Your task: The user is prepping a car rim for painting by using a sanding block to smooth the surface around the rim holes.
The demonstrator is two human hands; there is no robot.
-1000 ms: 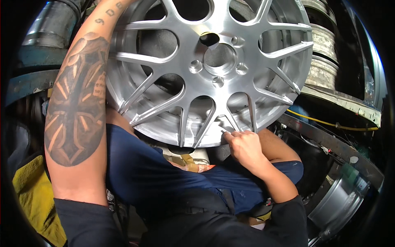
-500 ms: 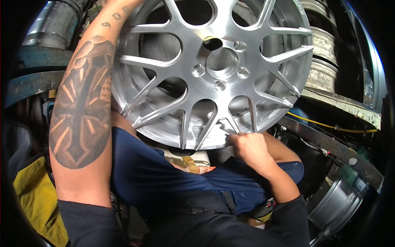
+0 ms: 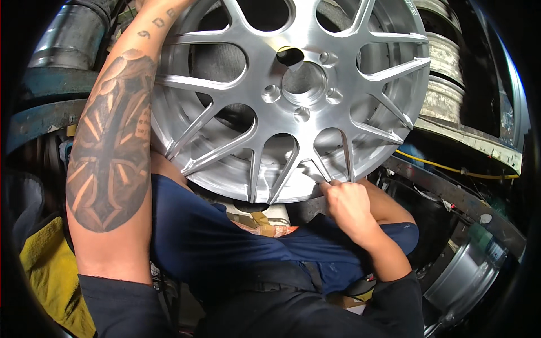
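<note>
A large silver alloy wheel (image 3: pixel 304 121) with many spokes stands tilted in front of me, its lower rim between my thighs. At this rim, near the bottom of a spoke, is my right hand (image 3: pixel 348 205), closed with its fingers pinched together; what they hold, if anything, is hidden. A light reflection and a dark oval shadow lie above the wheel's centre bore. My tattooed left forearm reaches up along the wheel's left side. Only the wrist end of my left hand (image 3: pixel 149 4) shows at the top edge, with its fingers out of view.
Stacked worn rims (image 3: pixel 445 65) sit on a rack at the right, with a yellow hose (image 3: pixel 434 163) below. Another silver rim (image 3: pixel 468 281) lies at lower right. A yellow towel (image 3: pixel 53 276) hangs at lower left. A metal drum-like rim (image 3: pixel 70 39) is at upper left.
My right hand has shifted slightly to the right along the wheel's lower rim, fingers still closed. The wheel and my left arm have hardly moved.
</note>
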